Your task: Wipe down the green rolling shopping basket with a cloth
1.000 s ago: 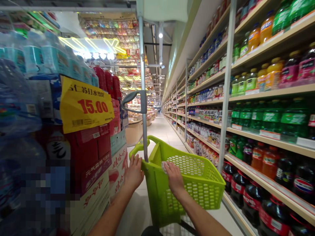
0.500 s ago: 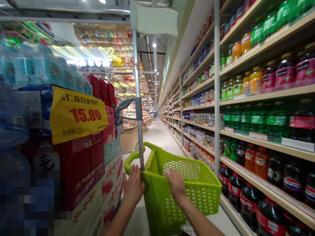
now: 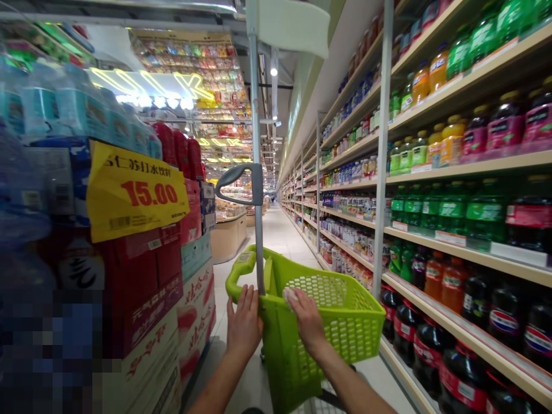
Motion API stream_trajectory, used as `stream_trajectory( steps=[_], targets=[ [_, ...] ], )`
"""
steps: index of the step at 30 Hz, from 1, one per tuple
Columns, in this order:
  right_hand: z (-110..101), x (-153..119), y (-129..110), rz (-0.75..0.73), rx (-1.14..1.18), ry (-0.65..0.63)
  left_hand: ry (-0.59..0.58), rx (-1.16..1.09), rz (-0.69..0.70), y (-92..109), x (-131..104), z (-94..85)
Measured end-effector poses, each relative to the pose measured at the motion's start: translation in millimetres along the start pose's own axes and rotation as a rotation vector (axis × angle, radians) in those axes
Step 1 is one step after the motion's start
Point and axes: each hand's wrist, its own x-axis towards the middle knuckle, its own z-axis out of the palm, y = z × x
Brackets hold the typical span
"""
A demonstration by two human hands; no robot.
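A green plastic shopping cart [image 3: 284,339] with a perforated basket stands in front of me, turned at an angle. My left hand [image 3: 245,322] lies against its near corner, beside the grey metal pole [image 3: 257,230], with fingers stretched out and the thumb apart. Pinched in my right hand [image 3: 308,322] is a crumpled white wipe [image 3: 290,294], pressed on the near rim of the basket. The cart's green handle [image 3: 235,276] is just beyond my left fingertips. Higher on the pole sits a grey loop-shaped holder [image 3: 237,184], and a pale flag-like board [image 3: 293,26] tops it.
Stacked drink cartons [image 3: 196,299] with a yellow price sign [image 3: 138,192] rise close on the left. Shelves of bottles [image 3: 466,241] line the right side. A pale tiled aisle [image 3: 276,230] runs ahead between displays.
The pole and handle have shifted right in view, and the cart has turned slightly. Both hands stay at it; the wipe is a little farther left along the rim.
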Motion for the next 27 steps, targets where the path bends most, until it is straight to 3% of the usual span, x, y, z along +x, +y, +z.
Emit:
stream_trajectory(
  steps=[3,6,8,10,14,16,18,20,25,27],
  targets=[
    [-11.5,-26.3,59.2,0.22,-0.123,0.006,-0.001,-0.062,0.004,9.7,-2.1,-1.1],
    [-13.5,-33.3,76.2,0.225,-0.099,0.106,-0.015,-0.11,0.019,22.1,-3.5,-5.4],
    [-15.9,-17.4,54.7,0.113,-0.003,0.194,-0.031,-0.138,0.043,28.3,-2.8,-10.5],
    [-27.6,16.1,17.4,0.01,0.091,0.302,-0.039,-0.175,0.081,29.9,0.5,-16.6],
    [-84.9,110.2,-49.2,-0.222,0.146,0.528,-0.039,-0.222,0.062,22.7,13.3,-29.1],
    [-115.0,148.5,-61.3,-0.351,0.101,0.544,-0.078,-0.232,0.069,21.0,19.0,-34.4],
    [-131.6,165.4,-58.5,-0.443,0.028,0.495,-0.125,-0.241,0.101,24.1,21.9,-38.3],
    [-131.6,155.0,-45.5,-0.523,-0.047,0.384,-0.138,-0.247,0.105,30.5,21.9,-40.4],
    [-103.5,75.2,-7.3,-0.712,-0.132,0.102,-0.107,-0.269,0.13,43.8,18.2,-40.8],
    [-103.1,70.0,-3.5,-0.759,-0.149,0.05,-0.114,-0.269,0.143,46.1,17.7,-40.7]
  ],
)
